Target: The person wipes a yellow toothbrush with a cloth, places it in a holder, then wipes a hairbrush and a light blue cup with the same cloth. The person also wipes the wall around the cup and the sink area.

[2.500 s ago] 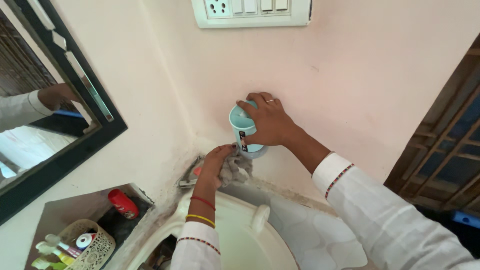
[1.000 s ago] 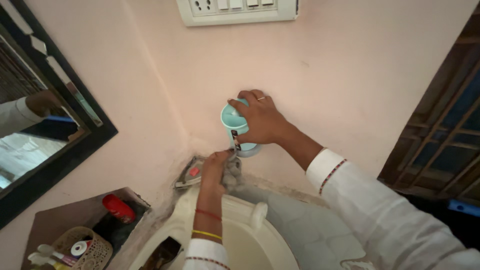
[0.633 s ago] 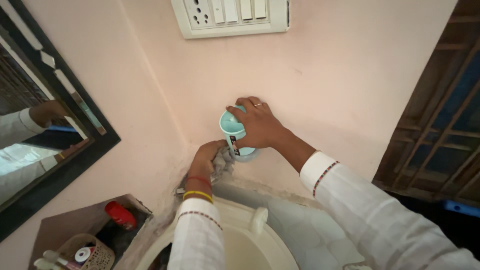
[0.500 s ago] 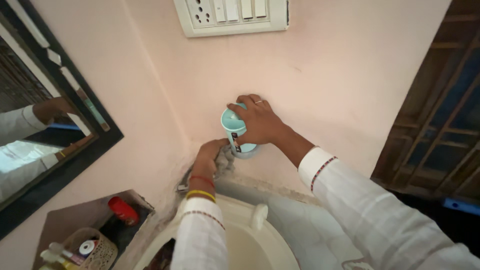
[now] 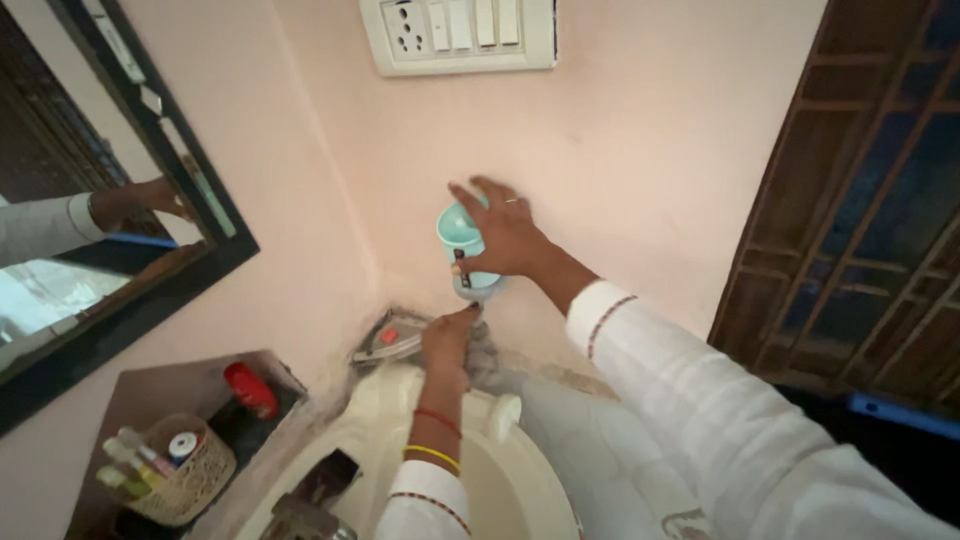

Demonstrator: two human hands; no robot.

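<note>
My right hand (image 5: pixel 505 235) grips a light blue plastic tumbler (image 5: pixel 458 238) and holds it up against the pink wall, above the back of a white washbasin (image 5: pixel 390 400). Below it, my left hand (image 5: pixel 447 338) presses a grey cloth (image 5: pixel 482 350) onto the ledge behind the basin, in the corner. Red and yellow bangles ring my left wrist. A small metal holder with a red piece (image 5: pixel 385 340) sits just left of my left hand.
A black-framed mirror (image 5: pixel 110 200) hangs on the left wall. Below it a corner shelf holds a red can (image 5: pixel 250 390) and a woven basket (image 5: pixel 175 470) of tubes. A white switch panel (image 5: pixel 460 35) is above. A brown grilled window (image 5: pixel 860 200) stands right.
My left hand with the cloth has dropped from beside the tumbler's base down onto the ledge behind the basin. My right hand keeps the tumbler raised; its fingers have spread slightly.
</note>
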